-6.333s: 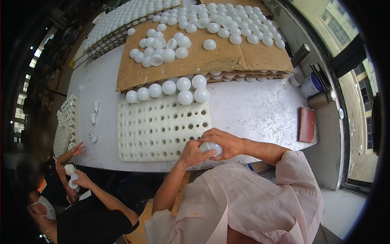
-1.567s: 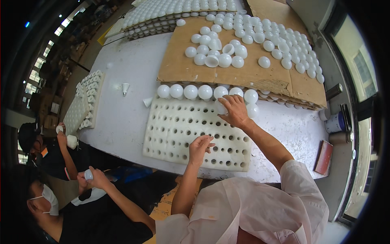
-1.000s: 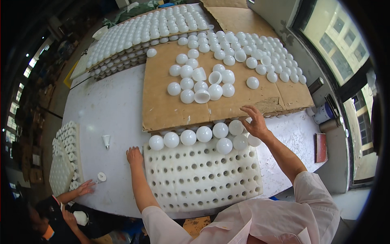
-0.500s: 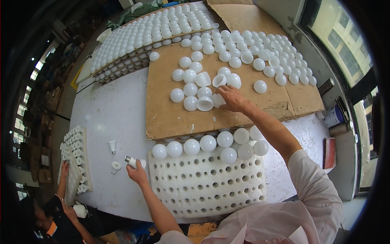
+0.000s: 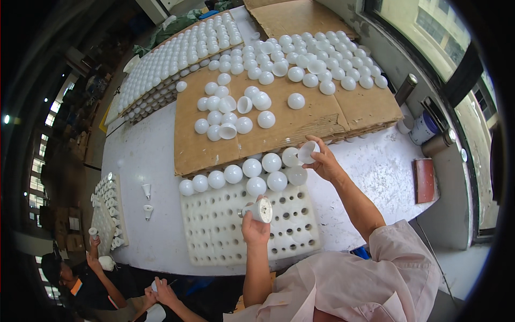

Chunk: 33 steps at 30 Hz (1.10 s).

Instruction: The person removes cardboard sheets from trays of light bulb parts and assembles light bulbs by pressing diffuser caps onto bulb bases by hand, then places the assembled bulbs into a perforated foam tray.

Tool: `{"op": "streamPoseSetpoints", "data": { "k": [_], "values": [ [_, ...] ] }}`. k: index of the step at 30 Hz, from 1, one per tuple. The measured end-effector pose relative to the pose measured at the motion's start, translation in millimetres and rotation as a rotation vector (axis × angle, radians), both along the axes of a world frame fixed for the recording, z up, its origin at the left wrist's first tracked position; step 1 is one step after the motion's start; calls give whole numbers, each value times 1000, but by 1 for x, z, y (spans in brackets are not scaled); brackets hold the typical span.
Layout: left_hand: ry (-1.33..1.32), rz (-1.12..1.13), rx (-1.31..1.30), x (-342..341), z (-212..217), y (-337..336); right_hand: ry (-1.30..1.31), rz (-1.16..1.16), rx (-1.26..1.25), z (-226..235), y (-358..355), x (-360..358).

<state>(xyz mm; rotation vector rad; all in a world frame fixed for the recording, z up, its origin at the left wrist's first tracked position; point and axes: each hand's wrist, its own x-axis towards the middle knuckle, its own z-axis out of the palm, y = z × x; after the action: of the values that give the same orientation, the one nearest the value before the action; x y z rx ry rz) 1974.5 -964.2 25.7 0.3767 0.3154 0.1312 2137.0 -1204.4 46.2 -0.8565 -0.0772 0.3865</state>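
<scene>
My left hand (image 5: 254,229) is closed around an LED bulb base (image 5: 262,210), held over the foam tray (image 5: 197,255) with its round open face and circuit disc showing. To the right, my right hand (image 5: 326,165) pinches a white translucent bulb cover (image 5: 307,153) by its edge, the hollow side partly visible. Cover and base are apart. Beneath my right hand, finished-looking round bulb tops (image 5: 252,167) stand in two rows along the far side of the tray. Rows of bare holes show across the tray's nearer part.
Many loose white covers (image 5: 296,101) lie on a cardboard sheet (image 5: 257,145) beyond the tray. Stacked trays of bulbs (image 5: 182,51) stand far left. Two bulb bases (image 5: 148,212) lie on the white table. Co-workers' hands (image 5: 163,295) are busy at lower left, near another tray (image 5: 104,217).
My right hand has come back from the cardboard with a cover. My left hand has moved right over the foam tray, turning the base's open face up. The head view has shifted.
</scene>
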Motion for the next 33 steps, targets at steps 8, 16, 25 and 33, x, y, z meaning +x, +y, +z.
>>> {"op": "streamPoseSetpoints", "data": {
  "k": [8,16,25,33],
  "values": [
    [82,-131,75,-3,31,-101,-348,121,-648,47,-56,-109],
    [20,-137,222,-23,44,-143,-774,74,-825,43,-82,-135],
    [11,-93,243,-38,44,-153,-859,72,-842,49,-91,-144],
    [8,-69,393,-49,40,-152,-952,169,-904,54,-84,-149]
  ]
}}
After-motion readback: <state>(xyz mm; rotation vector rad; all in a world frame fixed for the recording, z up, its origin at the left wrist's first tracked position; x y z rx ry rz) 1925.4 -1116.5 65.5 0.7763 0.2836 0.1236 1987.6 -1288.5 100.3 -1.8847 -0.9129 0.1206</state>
